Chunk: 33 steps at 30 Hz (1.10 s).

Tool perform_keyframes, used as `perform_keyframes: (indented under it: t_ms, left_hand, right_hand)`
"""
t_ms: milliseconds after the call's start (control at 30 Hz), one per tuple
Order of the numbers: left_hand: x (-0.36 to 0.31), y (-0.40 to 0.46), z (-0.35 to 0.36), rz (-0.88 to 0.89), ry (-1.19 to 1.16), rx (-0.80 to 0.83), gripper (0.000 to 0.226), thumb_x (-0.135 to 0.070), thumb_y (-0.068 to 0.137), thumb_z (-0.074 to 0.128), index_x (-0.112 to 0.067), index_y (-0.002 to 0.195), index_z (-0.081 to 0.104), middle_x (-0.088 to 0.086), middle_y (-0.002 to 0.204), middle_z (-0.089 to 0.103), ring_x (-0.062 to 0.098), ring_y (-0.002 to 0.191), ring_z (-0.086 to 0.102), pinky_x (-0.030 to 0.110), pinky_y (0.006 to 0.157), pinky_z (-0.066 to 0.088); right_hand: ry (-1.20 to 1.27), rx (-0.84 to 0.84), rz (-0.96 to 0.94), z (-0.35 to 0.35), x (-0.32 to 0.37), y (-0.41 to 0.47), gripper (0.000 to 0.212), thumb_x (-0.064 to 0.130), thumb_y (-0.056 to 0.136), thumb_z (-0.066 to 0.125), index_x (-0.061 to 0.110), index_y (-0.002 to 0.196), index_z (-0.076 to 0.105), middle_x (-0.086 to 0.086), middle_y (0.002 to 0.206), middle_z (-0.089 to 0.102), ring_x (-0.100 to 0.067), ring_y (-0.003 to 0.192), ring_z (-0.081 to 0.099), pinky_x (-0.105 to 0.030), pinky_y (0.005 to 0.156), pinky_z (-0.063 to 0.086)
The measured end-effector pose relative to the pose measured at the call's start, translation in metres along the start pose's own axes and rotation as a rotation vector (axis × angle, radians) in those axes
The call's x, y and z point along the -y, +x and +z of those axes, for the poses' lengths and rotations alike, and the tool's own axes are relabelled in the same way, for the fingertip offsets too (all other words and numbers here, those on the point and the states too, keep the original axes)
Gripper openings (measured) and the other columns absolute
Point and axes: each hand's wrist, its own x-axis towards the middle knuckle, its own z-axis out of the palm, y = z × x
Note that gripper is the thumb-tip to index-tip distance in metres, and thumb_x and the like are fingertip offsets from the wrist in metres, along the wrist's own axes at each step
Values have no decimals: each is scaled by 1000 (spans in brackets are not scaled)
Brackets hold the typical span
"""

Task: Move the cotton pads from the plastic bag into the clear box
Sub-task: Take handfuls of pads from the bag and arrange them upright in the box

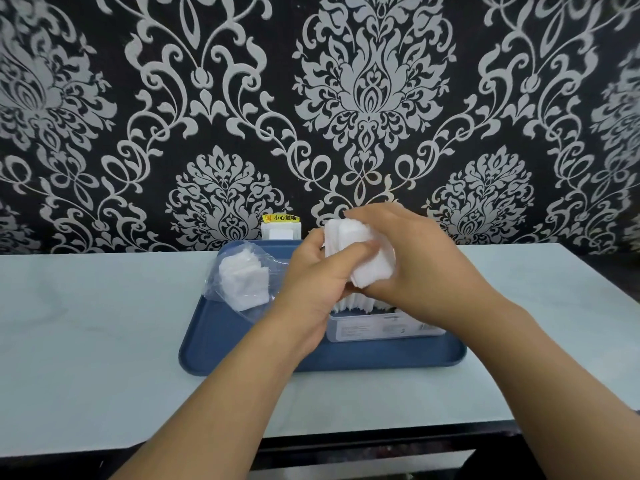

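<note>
Now I am gripping a stack of cotton pads (360, 258) between my left hand (320, 271) and right hand (412, 261), above the clear box (384, 327); more are waiting in the plastic bag (239, 278). Next, I should be lowering them in squarely.

Two bare forearms are showing from the lower edge; no sleeve is covering either one up to the frame's edge; the left hand (313, 282) and the right hand (415, 261) are wearing no gloves, rings or watch.
</note>
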Motion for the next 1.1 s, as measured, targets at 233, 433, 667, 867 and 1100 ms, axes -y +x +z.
perform_keyframes:
  t_ms: [233,433,667,867,1100]
  left_hand:
    - [2,0,3,5,13,17,38,-14,86,77,-20,122,65,7,110,77,15,91,74,26,69,59]
    - [3,0,2,-21,-14,37,40,-20,85,79,-20,123,67,7,111,77,21,101,74,36,83,58]
    - [-10,-1,-4,-128,-203,136,46,-44,98,54,-9,124,68,6,98,75,18,81,67,30,69,54]
    - [-6,0,-4,-87,-102,117,27,-19,94,65,-13,120,68,3,90,77,12,68,69,24,57,54]
    - [-5,2,-9,-61,-164,76,31,-20,98,61,-7,125,67,6,104,77,17,91,73,39,95,57]
  right_hand:
    - [14,-46,-12,8,2,5,67,34,69,79,34,130,54,20,119,59,-8,103,57,-36,85,53]
    - [38,-92,-28,8,6,6,60,31,66,80,32,123,62,18,112,64,-5,99,60,-33,84,53]
    - [84,-121,29,5,0,2,89,38,61,86,34,142,50,18,131,57,-1,112,54,-26,91,49]
    - [89,-58,1,3,-2,-1,101,41,62,92,35,149,41,17,143,47,0,128,46,-25,104,43]
    - [-62,-309,-276,-11,0,-8,37,30,72,90,17,104,76,2,110,66,-19,104,57,-31,90,48]
